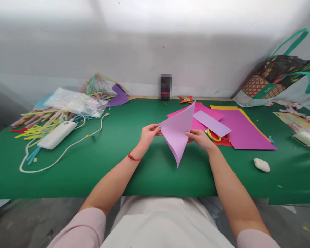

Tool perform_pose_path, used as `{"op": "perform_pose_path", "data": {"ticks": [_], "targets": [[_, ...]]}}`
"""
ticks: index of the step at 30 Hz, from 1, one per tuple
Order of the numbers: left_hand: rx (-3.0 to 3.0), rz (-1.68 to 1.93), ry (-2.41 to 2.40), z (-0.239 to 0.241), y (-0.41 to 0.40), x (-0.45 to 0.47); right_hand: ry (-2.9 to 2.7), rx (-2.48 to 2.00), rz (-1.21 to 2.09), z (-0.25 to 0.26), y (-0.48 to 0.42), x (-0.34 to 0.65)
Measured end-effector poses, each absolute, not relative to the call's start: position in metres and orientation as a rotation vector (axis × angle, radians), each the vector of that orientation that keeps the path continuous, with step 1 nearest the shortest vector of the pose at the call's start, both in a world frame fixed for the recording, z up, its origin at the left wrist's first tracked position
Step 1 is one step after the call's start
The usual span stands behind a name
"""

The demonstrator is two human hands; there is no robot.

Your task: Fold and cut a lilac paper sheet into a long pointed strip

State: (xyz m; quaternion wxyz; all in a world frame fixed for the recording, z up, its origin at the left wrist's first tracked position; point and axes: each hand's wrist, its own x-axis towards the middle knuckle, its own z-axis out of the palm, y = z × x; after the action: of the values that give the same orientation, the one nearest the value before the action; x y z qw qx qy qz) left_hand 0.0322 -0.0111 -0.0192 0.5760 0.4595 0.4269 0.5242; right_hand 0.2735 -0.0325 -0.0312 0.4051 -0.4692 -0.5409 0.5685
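Note:
A lilac sheet of paper [178, 132], folded over into a triangle, is held above the green table [113, 137]. My left hand [148, 134] pinches its left corner. My right hand [200, 137] grips its right edge, fingers closed on the fold. The triangle's lowest point hangs toward me, just over the table. A red cord circles my left wrist.
Magenta and yellow sheets [244, 129] lie at right with a lilac strip [212, 123] and yellow-handled scissors [217, 136]. A white eraser-like lump [261, 164], a white power bank [57, 134] with cable, several coloured paper strips [38, 125], a plastic bag and a gift bag [276, 77] surround.

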Motion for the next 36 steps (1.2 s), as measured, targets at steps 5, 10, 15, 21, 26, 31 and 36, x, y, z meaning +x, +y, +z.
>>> {"op": "perform_pose_path", "data": {"ticks": [5,10,15,21,26,31,36], "targets": [[1.070,1.231,1.001,-0.0195,-0.0109,0.0322,-1.400,-1.177,1.408,-0.0300,-0.0333,0.2725],[1.074,1.232,0.998,-0.0190,-0.0110,0.0319,-1.408,-1.169,1.383,-0.0274,-0.0344,0.2713],[1.102,1.221,0.983,-0.0184,-0.0112,0.0307,-1.433,-1.186,1.344,-0.0276,-0.0341,0.2720],[1.106,1.221,0.943,-0.0166,-0.0126,0.0307,-1.401,-1.195,1.347,-0.0278,-0.0337,0.2717],[1.128,1.210,0.940,-0.0161,-0.0136,0.0314,-1.386,-1.203,1.343,-0.0267,-0.0339,0.2709],[1.160,1.215,0.930,-0.0172,-0.0136,0.0320,-1.383,-1.208,1.347,-0.0254,-0.0343,0.2707],[1.158,1.223,0.941,-0.0165,-0.0142,0.0324,-1.398,-1.218,1.338,-0.0265,-0.0339,0.2715]]}}
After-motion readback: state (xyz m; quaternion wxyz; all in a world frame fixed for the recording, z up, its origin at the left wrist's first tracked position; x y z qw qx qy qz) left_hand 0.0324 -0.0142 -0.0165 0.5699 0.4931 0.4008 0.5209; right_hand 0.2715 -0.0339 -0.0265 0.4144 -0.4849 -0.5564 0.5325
